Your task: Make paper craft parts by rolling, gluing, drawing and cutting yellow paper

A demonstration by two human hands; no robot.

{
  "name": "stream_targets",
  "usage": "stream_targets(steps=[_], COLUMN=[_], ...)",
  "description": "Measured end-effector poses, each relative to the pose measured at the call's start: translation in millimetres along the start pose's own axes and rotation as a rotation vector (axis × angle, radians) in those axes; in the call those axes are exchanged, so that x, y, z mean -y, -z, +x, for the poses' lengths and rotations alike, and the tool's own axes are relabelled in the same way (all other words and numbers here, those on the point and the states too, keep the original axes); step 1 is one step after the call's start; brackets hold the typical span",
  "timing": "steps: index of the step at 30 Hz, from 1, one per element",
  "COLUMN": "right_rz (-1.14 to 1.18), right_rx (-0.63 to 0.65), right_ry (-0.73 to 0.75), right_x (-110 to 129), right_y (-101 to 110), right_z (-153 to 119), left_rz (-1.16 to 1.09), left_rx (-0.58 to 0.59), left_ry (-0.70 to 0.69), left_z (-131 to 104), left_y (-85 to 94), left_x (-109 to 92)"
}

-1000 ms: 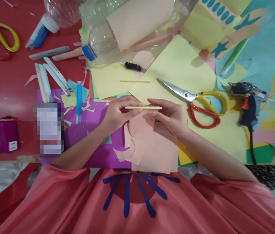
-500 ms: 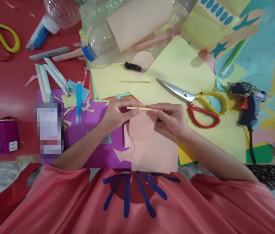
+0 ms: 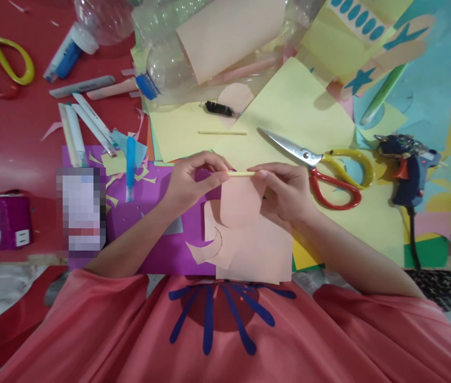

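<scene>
Left arm [image 3: 135, 236] and right arm [image 3: 353, 252]: bare forearms, converging. Left grip [image 3: 193, 181], right grip [image 3: 289, 189]: thumb-and-finger pinch, facing, apart.

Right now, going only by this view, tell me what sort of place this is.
Most likely a papercraft worktable; whether at home or in a classroom, I can't tell. Scissors and what looks like a glue gun lie among sheets of coloured paper.

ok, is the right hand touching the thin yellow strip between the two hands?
Touching. The head view shows it: the right hand has its thumb tip over the right end of the thin yellow strip, no gap visible.
</scene>
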State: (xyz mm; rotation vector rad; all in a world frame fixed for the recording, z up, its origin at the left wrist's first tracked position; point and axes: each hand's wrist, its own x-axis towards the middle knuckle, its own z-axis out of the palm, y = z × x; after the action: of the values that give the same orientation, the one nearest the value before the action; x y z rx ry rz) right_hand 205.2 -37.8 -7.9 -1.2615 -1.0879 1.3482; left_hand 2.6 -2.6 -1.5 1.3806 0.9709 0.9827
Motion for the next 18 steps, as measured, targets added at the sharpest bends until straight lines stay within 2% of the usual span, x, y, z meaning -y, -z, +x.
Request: stream_targets(steps=[3,6,12,18], right_rz=[0.131,0.166,0.071,-0.009], right_rx=[-0.123,-0.167,-0.121,-0.055], right_ry=[-0.040,-0.059,-0.067,-0.039], right_x=[-0.2,2.5,0.3,1.2], right_y=[0.5,0.8,2.4,-1.0], right_z=[3.3,6.1,3.5,0.0], left_rz=[-0.086,-0.140,-0.012,0.054], left_rx=[-0.099,-0.175,-0.135,-0.162], left_ry=[-0.017,-0.020,-0.037,-0.181], left_z=[5.6,10.6,7.7,3.1], left_y=[4.5,7.5,6.2,6.3], left_x=[3.2,5.6,-0.1,4.5])
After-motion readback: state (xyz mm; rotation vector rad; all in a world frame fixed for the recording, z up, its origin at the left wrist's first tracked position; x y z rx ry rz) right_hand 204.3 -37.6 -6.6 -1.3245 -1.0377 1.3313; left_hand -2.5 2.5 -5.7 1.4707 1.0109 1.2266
